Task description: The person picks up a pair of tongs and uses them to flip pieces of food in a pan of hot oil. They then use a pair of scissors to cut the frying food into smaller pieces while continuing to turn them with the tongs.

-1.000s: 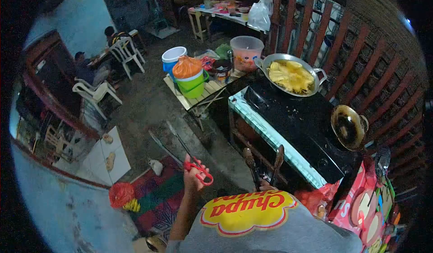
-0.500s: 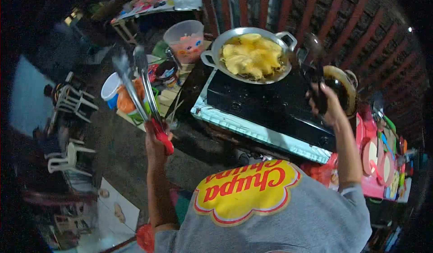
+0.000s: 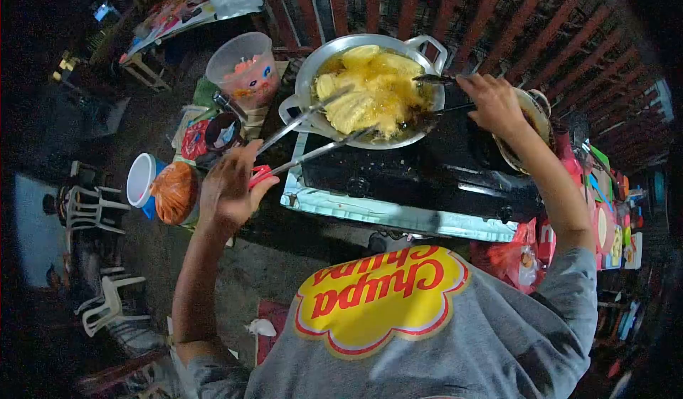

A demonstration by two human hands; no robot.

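Observation:
My left hand [image 3: 231, 185] is closed on the red handle of metal tongs [image 3: 307, 156], whose two arms spread apart and reach into the wok [image 3: 304, 79]. Yellow battered fritters [image 3: 356, 107] lie in bubbling oil there, between the tongs' tips. From the other side, my right hand [image 3: 494, 103] grips black tongs [image 3: 435, 79], with one dark tip over the fritters at the right of the wok and the other arm lower down. The wok stands on a black stove [image 3: 398, 178] with a pale blue front edge.
A second pan [image 3: 542, 125] with dark oil sits right of the wok. On the left are a clear tub [image 3: 242, 71], an orange bag [image 3: 174, 192] and a white-and-blue bucket [image 3: 141, 178]. Red slats [image 3: 370, 4] rise behind the stove. White chairs [image 3: 107, 306] stand far left.
The metal tongs have swung right and down from the air into the wok. My right hand has moved up and left, bringing the black tongs over the fritters. The view has shifted too.

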